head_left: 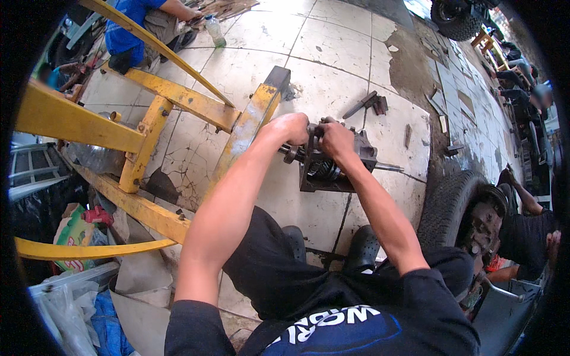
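A dark, greasy metal gearbox stands on the tiled floor between my feet, with gears showing in its open side. A thin shaft sticks out to its right, and another geared shaft comes out at the left. My left hand is closed at the gearbox's upper left edge, fingertips mostly hidden. Just right of it, my right hand is curled closed over the top of the housing. What either hand grips is too covered to make out.
A yellow steel frame fills the left side. Beyond the gearbox lie a hammer-like tool and a small metal bar. A large tyre is close on my right. A person in blue crouches far left, near a bottle.
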Demonstrator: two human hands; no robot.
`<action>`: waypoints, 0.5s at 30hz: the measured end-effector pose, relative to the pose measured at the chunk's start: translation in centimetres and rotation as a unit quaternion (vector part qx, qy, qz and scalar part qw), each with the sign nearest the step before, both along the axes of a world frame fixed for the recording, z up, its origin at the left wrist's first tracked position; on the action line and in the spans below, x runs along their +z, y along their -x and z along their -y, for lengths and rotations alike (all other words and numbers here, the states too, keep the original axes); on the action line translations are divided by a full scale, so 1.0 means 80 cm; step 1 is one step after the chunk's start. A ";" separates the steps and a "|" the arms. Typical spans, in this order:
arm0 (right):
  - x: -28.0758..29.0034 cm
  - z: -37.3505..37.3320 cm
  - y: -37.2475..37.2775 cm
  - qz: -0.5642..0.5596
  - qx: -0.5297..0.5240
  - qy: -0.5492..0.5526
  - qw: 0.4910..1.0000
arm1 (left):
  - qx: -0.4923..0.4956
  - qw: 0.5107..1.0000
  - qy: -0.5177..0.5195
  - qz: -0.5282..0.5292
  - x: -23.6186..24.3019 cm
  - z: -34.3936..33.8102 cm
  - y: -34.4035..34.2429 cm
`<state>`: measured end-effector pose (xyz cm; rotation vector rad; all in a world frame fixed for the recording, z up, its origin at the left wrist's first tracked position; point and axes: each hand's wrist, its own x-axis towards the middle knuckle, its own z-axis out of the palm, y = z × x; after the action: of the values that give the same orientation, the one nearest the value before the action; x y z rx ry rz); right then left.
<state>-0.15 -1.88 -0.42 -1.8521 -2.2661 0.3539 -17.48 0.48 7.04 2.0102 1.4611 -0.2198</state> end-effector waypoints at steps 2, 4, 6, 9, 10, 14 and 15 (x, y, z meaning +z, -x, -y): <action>-0.005 0.009 -0.011 -0.002 0.029 0.052 0.998 | -0.002 1.000 -0.009 -0.023 -0.004 -0.012 0.006; 0.045 0.038 -0.030 -0.042 0.125 0.072 0.989 | 0.041 0.998 -0.057 -0.006 0.005 -0.002 0.027; 0.065 0.049 -0.053 -0.085 0.062 0.087 0.991 | 0.066 0.991 -0.115 0.009 0.021 0.019 0.027; 0.043 0.042 -0.095 -0.240 -0.075 0.012 0.968 | 0.043 0.972 -0.232 0.015 0.053 0.057 0.003; 0.035 0.041 -0.107 -0.296 -0.113 -0.025 0.948 | -0.001 0.967 -0.254 0.017 0.051 0.072 -0.015; 0.013 0.039 -0.125 -0.390 -0.177 -0.112 0.897 | -0.117 0.918 -0.376 0.055 0.005 0.146 -0.072; 0.014 0.039 -0.125 -0.398 -0.180 -0.127 0.891 | -0.120 0.930 -0.343 0.054 -0.001 0.159 -0.077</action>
<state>9.82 -5.01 0.73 -1.5417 -1.3240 0.5833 -11.31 -12.26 6.98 2.7056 1.3260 0.3534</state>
